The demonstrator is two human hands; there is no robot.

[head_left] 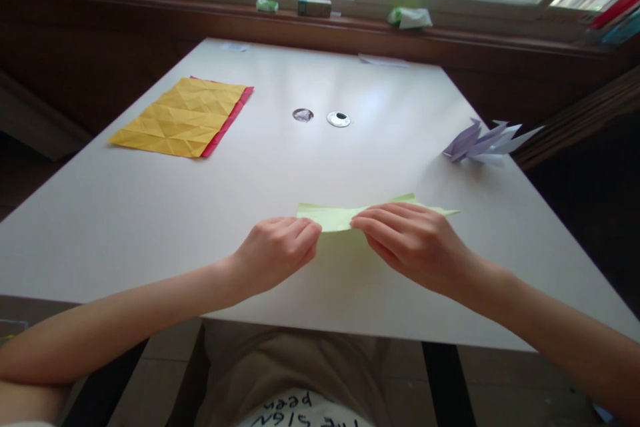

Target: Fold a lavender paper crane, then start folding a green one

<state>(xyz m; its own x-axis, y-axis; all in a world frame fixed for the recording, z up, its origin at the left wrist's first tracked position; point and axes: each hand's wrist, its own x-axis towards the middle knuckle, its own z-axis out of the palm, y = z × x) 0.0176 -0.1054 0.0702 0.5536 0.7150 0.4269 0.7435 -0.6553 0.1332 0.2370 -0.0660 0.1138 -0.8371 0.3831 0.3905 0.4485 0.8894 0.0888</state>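
A piece of light green folded paper (336, 217) is held just above the near part of the white table. My left hand (280, 250) pinches its near edge at the left, fingers curled closed. My right hand (413, 237) grips the same sheet at the right, with fingers bent over it and the thumb mostly hidden beneath. Between the two hands a short stretch of the near edge shows. Pointed paper ends stick out past the right hand, and one corner rises behind it.
On the white table (240, 193), creased yellow paper (183, 117) overlaps red paper (229, 127) at the left. Two round pieces, one a googly eye (339, 119), the other a shiny disc (303, 115), lie beyond my hands. Folded lilac paper figures (485, 141) stand near the right edge.
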